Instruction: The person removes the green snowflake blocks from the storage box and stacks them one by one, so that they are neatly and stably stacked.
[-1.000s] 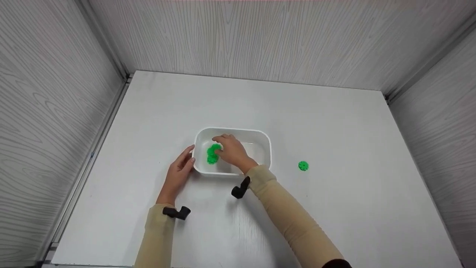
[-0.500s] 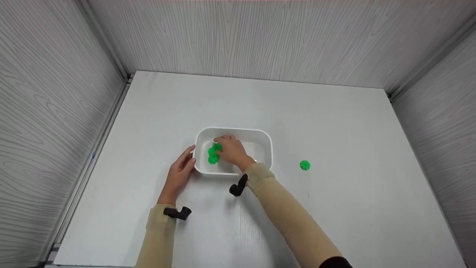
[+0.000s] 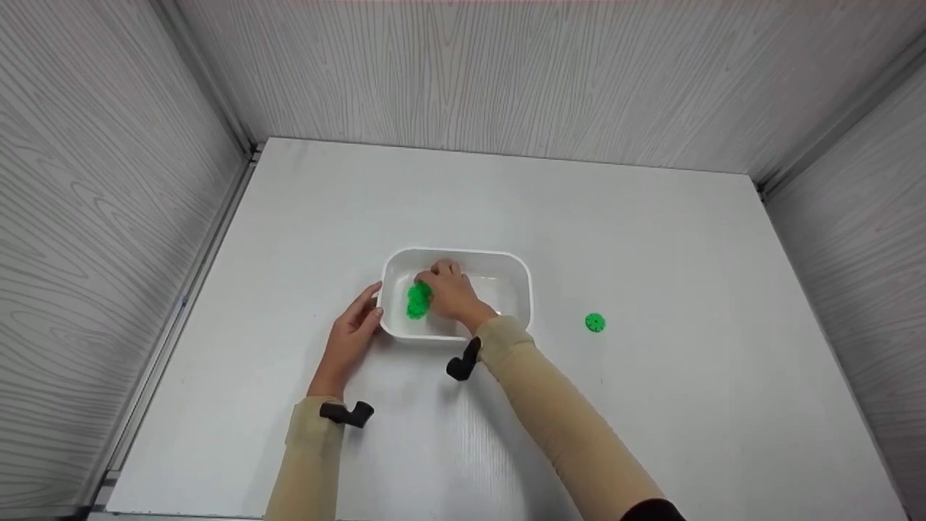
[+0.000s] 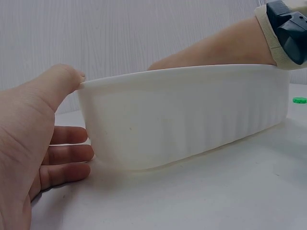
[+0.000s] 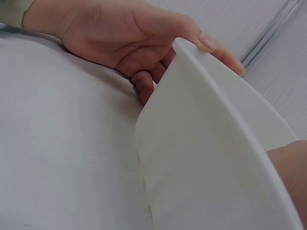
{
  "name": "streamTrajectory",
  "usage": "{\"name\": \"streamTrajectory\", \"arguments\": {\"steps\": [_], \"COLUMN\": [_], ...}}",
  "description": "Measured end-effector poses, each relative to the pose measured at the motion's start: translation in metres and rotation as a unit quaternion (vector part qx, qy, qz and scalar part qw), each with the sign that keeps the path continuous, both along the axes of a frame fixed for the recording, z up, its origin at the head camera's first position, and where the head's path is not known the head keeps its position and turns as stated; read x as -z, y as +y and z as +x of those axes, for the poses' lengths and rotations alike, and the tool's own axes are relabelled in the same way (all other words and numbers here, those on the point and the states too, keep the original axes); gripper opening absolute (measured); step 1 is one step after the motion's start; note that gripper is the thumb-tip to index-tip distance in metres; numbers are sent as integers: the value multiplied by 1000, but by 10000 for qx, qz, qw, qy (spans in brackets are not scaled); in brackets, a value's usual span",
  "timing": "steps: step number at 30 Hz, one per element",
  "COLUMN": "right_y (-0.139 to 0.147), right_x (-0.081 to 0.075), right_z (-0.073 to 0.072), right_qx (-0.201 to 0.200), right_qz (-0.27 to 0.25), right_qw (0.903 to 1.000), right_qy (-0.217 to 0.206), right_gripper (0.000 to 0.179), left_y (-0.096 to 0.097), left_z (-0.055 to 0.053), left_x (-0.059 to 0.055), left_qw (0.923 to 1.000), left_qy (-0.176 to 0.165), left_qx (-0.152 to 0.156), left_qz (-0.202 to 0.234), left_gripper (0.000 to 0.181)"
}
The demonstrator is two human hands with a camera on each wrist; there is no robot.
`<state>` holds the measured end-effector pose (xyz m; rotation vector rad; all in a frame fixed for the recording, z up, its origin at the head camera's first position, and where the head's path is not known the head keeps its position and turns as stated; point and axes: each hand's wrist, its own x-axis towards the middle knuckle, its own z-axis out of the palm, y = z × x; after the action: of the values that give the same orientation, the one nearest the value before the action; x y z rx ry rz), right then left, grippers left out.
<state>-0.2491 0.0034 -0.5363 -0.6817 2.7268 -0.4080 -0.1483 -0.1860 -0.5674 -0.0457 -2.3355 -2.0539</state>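
Note:
A white plastic bin holds several overlapping green notched discs in its left half. My left hand touches the bin's left end, its thumb resting at the rim and the other fingers beside the outer wall, as the left wrist view shows. Reaching over the near rim, my right hand is low inside the bin with bent fingers, its fingertips right at the discs. I cannot tell whether it grips one. In the right wrist view the bin's wall hides most of that hand and all the discs.
One more green disc lies on the white table, to the right of the bin. Pale wood-grain panels rise at the back and both sides. Dark wrist cameras stick out from the sleeves.
The right hand's fingers have drawn in at the discs, and its thumb no longer shows. The green pile has bunched slightly closer together. The left hand has kept its place at the bin.

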Motion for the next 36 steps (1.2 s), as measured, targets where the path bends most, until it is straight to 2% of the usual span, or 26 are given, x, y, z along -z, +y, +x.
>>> {"name": "streamTrajectory", "arguments": {"steps": [4,7,12,14,21,23,30,36], "right_y": [3,4,5,5,5,7,17,25], "right_x": [-1,-3,-6,-6,-9,-10,-16,-19], "right_z": [0,-1,-2,-2,-1,0,4,9], "right_qx": [108,205,386,462,673,704,597,578], "right_qz": [-177,-228,-374,-452,-773,-866,-1239,-1501], "right_qw": [9997,9991,9974,9964,9925,9915,9900,9869], "right_qy": [-146,-294,-472,-541,-660,-663,-319,-150], "right_gripper": [35,34,30,32,35,36,34,35], "left_y": [3,4,5,5,-1,-1,0,0], "left_z": [4,4,5,5,-4,-4,-4,-4], "left_x": [-15,-17,-21,-20,7,10,10,8], "left_qw": [9998,9998,9999,9999,9999,9999,9999,9999], "left_qy": [-168,-203,-61,-22,-102,-88,-7,-139], "left_qx": [75,28,31,25,-52,-73,-87,-93], "left_qz": [36,-73,-140,-146,-120,-112,-112,26], "left_gripper": [45,45,45,45,44,44,44,44]}}
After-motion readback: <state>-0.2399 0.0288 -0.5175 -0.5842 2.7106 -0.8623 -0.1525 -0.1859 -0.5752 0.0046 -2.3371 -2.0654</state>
